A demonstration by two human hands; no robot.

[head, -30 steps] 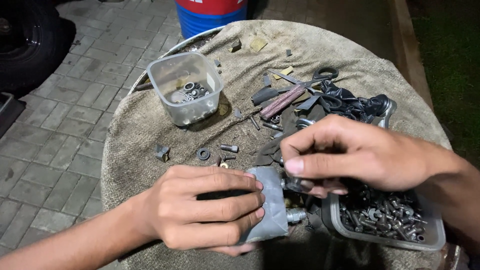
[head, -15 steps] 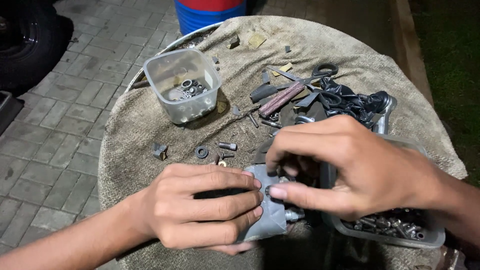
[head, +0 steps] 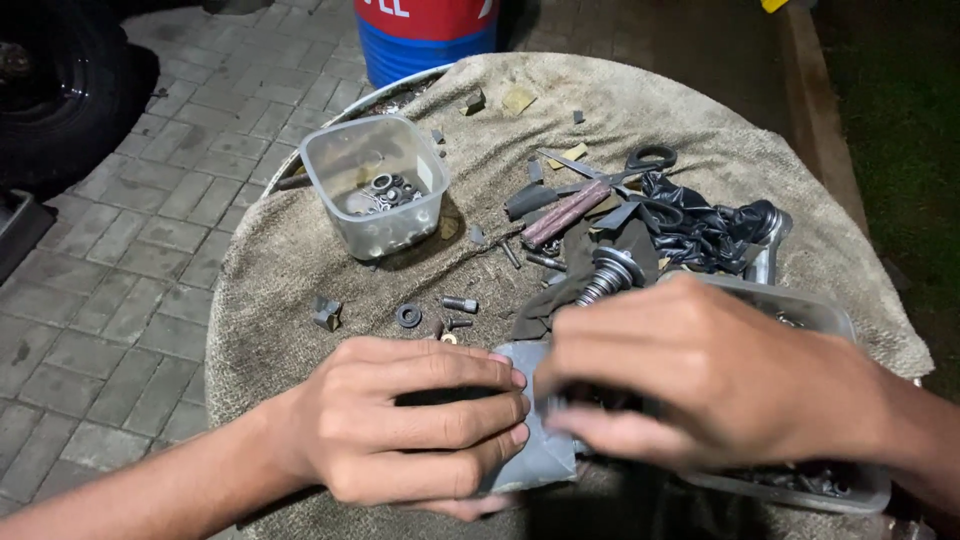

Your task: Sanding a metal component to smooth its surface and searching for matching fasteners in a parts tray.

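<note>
Since the earlier frames, the right hand had moved from above the grey plastic tray at the near right edge of the table across to the left hand, so that the two now met. At the near edge, the left hand was curled tight around a folded piece of grey rubber sheet, thumb on top. The right hand's fingers were drawn together at the sheet's upper edge; whether they pinched anything small could not be told, since the hand hid it. How far the work stood was hard to judge: the sheet was held, nothing visibly fixed to it. Behind, the tray held dark bolts and nuts, mostly hidden. Loose on the brown cloth-covered round table lay a black washer and a short bolt. Farther off stood a clear square plastic tub with metal rings and washers lying in its bottom, and black-handled scissors towards the far right.
</note>
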